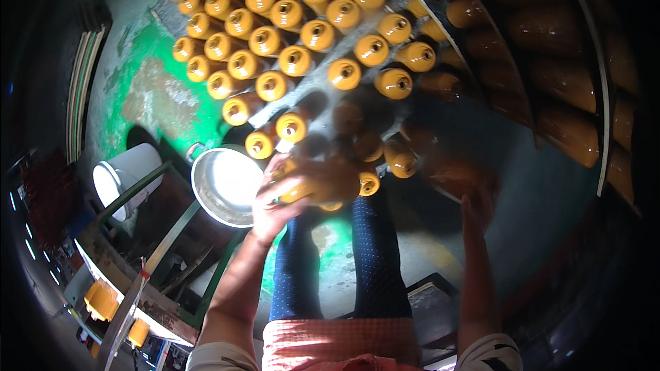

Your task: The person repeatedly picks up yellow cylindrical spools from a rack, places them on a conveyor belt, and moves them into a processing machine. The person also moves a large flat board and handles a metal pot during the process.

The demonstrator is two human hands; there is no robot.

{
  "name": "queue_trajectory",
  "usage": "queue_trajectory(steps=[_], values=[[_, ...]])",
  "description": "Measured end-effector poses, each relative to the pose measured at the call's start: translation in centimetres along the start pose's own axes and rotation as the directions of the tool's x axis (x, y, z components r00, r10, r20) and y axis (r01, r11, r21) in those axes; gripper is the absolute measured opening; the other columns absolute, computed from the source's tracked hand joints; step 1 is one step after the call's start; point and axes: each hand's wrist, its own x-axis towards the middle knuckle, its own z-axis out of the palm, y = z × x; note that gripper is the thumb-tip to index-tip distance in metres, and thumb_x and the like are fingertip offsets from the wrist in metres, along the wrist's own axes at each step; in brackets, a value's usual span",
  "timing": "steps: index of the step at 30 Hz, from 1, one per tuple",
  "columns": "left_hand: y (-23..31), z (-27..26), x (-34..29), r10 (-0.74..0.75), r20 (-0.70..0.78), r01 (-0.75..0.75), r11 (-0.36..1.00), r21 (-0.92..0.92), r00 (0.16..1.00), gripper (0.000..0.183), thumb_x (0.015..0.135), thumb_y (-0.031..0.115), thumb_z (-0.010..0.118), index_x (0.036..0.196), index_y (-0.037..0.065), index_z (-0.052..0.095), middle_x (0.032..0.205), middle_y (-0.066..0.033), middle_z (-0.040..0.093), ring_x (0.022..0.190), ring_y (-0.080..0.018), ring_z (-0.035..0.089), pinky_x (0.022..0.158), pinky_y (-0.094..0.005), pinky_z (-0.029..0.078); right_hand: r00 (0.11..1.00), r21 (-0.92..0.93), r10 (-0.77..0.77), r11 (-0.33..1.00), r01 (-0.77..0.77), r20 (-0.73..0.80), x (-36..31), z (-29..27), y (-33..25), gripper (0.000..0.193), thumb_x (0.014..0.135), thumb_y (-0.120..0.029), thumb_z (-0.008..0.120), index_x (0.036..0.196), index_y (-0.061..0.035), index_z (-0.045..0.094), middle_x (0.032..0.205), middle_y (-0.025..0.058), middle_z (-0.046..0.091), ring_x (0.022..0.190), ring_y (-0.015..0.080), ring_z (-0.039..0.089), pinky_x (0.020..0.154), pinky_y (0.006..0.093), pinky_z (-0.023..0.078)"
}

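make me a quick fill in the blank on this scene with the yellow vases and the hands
1. The left hand grips a glossy vase whose colour is ____.
2. The round metal basin lies on the ____ side of the left hand.
3. The right hand reaches up toward the dark vases in the ____ part of the rack.
4. The bucket beside the basin is ____.

Missing words: yellow; left; shaded; white
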Motion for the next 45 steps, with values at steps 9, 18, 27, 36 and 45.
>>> queue_trajectory(steps=[9, 18, 27, 36, 45], values=[[-5.9, -12.7, -18.5, -0.465, 0.043, 0.332, 0.56, -0.759, 0.884, 0.047, 0.096, 0.035, 0.06, 0.125, -0.002, 0.06, 0.123, -0.0176, 0.065, 0.115, -0.0262, 0.061, 0.102, -0.0412, 0.046, 0.608, 0.485, -0.048, 0.652, -0.582, 0.793, -6.2, 13.3, -13.2, 0.036, 0.087, -0.006, 0.065, 0.123, -0.0036, 0.065, 0.126, 0.0085, 0.062, 0.122, 0.019, 0.056, 0.106, 0.0338, 0.042], [-14.3, -14.6, -26.1, -0.495, 0.046, 0.01, -0.076, -0.997, 0.868, 0.051, 0.097, 0.052, 0.048, 0.13, 0.015, 0.057, 0.118, -0.0334, 0.057, 0.085, -0.0481, 0.062, 0.055, -0.0425, 0.058, 0.138, 0.311, -0.357, 0.49, -0.814, 0.924, -15.3, 31.6, -18.8, 0.036, 0.099, -0.016, 0.049, 0.131, 0.0003, 0.057, 0.125, 0.0082, 0.062, 0.114, 0.0166, 0.057, 0.1, 0.0338, 0.044], [-19.3, -18.1, -25.9, -0.041, 0.153, 0.128, -0.361, -0.924, 0.987, 0.062, 0.097, 0.054, 0.049, 0.146, 0.015, 0.047, 0.134, -0.0367, 0.042, 0.102, -0.0547, 0.058, 0.08, -0.0515, 0.061, 0.057, 0.298, -0.521, 0.393, -0.87, 0.852, -18.7, 37.0, -23.3, 0.025, 0.1, -0.019, 0.056, 0.119, -0.003, 0.057, 0.11, 0.0031, 0.062, 0.101, 0.0108, 0.06, 0.089, 0.0298, 0.049], [-20.1, -18.6, -27.7, -0.026, 0.144, 0.124, -0.373, -0.919, 0.989, 0.06, 0.096, 0.05, 0.053, 0.144, 0.015, 0.048, 0.14, -0.036, 0.036, 0.108, -0.0548, 0.054, 0.075, -0.0522, 0.061, 0.112, 0.294, -0.409, 0.416, -0.86, 0.905, -19.7, 34.5, -27.6, 0.031, 0.097, -0.022, 0.061, 0.12, -0.0028, 0.055, 0.114, 0.0058, 0.062, 0.103, 0.0152, 0.062, 0.091, 0.0309, 0.051], [-18.6, -19.3, -26.9, -0.14, 0.123, 0.066, -0.356, -0.932, 0.982, 0.055, 0.099, 0.048, 0.047, 0.139, 0.01, 0.051, 0.13, -0.0369, 0.047, 0.099, -0.0564, 0.058, 0.076, -0.0531, 0.061, 0.151, 0.247, -0.397, 0.204, -0.947, 0.905, -17.2, 35.4, -27.1, 0.036, 0.096, -0.016, 0.062, 0.127, 0.0013, 0.056, 0.112, 0.0083, 0.068, 0.099, 0.0155, 0.066, 0.094, 0.0333, 0.052]])
